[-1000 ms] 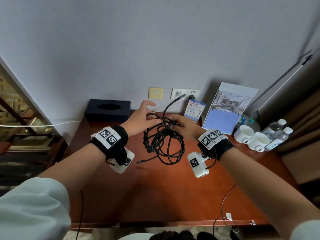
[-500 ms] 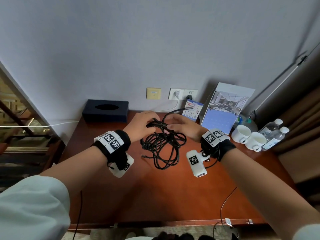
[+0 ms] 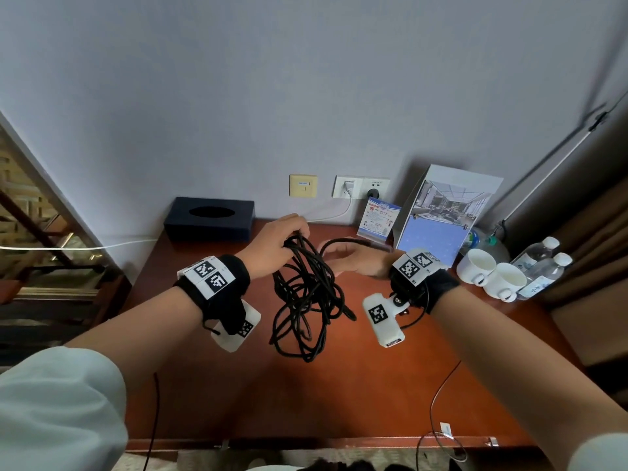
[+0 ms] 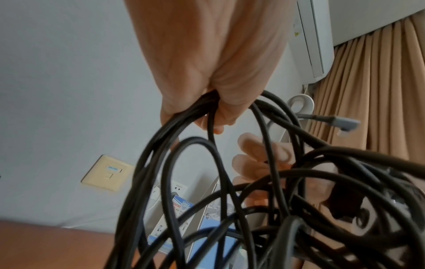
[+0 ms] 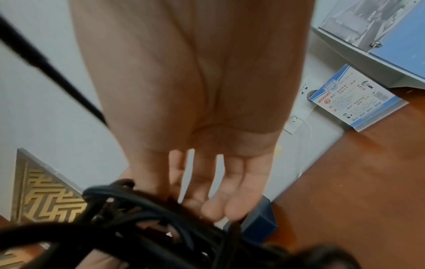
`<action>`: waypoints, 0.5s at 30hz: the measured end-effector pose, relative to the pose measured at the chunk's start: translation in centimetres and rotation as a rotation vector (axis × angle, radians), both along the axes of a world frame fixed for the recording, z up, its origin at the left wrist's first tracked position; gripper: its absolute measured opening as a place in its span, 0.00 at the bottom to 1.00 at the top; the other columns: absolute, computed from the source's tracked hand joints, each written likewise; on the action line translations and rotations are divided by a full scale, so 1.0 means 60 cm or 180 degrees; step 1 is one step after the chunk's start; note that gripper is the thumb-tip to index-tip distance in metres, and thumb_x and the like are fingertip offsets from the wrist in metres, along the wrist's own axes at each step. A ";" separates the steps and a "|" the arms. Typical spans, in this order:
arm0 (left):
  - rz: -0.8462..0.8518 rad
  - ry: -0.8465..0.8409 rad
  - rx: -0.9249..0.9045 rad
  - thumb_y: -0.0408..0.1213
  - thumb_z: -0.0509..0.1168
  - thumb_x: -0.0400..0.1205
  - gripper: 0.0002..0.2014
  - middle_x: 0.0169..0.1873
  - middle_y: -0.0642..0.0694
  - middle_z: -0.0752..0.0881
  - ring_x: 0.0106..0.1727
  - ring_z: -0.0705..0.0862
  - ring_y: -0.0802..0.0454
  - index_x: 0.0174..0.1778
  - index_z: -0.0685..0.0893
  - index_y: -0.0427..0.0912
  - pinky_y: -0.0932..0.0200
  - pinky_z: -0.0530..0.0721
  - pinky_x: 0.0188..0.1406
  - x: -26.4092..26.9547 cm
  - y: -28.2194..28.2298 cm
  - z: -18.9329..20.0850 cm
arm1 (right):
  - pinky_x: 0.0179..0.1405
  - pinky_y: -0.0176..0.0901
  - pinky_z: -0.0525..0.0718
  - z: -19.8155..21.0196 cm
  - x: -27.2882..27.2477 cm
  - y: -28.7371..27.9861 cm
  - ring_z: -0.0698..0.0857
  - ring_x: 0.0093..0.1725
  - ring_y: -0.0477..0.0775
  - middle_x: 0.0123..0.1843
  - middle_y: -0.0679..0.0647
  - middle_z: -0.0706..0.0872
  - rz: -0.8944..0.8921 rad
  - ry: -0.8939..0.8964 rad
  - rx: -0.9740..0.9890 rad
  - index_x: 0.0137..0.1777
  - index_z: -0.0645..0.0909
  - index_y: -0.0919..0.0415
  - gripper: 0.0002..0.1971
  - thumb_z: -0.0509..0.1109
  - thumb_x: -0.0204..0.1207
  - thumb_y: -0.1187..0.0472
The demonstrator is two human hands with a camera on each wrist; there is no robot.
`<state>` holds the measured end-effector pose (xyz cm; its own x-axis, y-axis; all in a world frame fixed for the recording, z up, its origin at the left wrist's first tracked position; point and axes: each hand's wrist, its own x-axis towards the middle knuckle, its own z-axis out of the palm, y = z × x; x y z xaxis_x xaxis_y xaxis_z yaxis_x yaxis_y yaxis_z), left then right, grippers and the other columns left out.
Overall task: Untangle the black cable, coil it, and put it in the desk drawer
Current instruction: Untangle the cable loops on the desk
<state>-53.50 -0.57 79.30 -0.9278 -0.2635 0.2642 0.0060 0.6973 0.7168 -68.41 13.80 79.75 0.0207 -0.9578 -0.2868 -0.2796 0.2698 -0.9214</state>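
Note:
A tangled black cable (image 3: 306,300) hangs in long loops above the reddish wooden desk (image 3: 306,396), its lowest loops near the desk top. My left hand (image 3: 282,246) grips the top of the bundle, fingers curled round several strands (image 4: 184,116). My right hand (image 3: 353,260) is just right of the bundle with its fingers (image 5: 230,191) held straight, their tips against the loops (image 5: 138,227). One strand arches over that hand and ends in a grey plug (image 4: 345,123). No drawer is in view.
A dark tissue box (image 3: 209,219) sits at the back left. At the back right are a small card (image 3: 379,220), a standing brochure (image 3: 441,212), two white cups (image 3: 475,266) and water bottles (image 3: 540,263). Thin wires (image 3: 438,402) trail over the desk's front edge.
My left hand has closed round the top of the bundle and raised it, so the loops hang longer. My right hand has drawn slightly right with fingers straight.

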 end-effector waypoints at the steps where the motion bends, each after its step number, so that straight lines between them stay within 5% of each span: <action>1: 0.0025 -0.0010 0.0051 0.12 0.59 0.69 0.18 0.42 0.40 0.80 0.44 0.79 0.45 0.40 0.77 0.41 0.62 0.74 0.43 0.000 -0.001 0.002 | 0.45 0.39 0.82 -0.003 0.002 -0.003 0.85 0.39 0.40 0.42 0.44 0.86 -0.0146 -0.0057 -0.0129 0.53 0.77 0.62 0.07 0.67 0.77 0.70; 6: 0.0227 0.0023 0.0384 0.15 0.62 0.72 0.13 0.42 0.36 0.79 0.44 0.78 0.43 0.38 0.77 0.38 0.59 0.73 0.46 0.006 -0.009 0.005 | 0.34 0.36 0.87 0.002 -0.015 0.001 0.83 0.29 0.45 0.34 0.51 0.86 -0.1293 -0.0267 -0.0415 0.45 0.76 0.61 0.06 0.62 0.83 0.68; 9: 0.0413 0.0130 0.0832 0.18 0.67 0.74 0.15 0.39 0.40 0.79 0.40 0.77 0.46 0.35 0.76 0.45 0.56 0.75 0.46 0.010 -0.027 -0.004 | 0.34 0.39 0.88 -0.006 -0.038 0.008 0.86 0.33 0.50 0.38 0.58 0.85 -0.2109 -0.0585 -0.0287 0.45 0.78 0.64 0.07 0.63 0.84 0.64; 15: 0.0400 0.0129 0.1433 0.18 0.70 0.73 0.19 0.33 0.48 0.79 0.37 0.76 0.53 0.32 0.76 0.49 0.59 0.76 0.40 0.012 -0.037 -0.016 | 0.35 0.41 0.88 -0.011 -0.048 0.014 0.90 0.33 0.51 0.33 0.57 0.86 -0.2335 -0.0869 -0.0234 0.45 0.78 0.65 0.06 0.66 0.82 0.63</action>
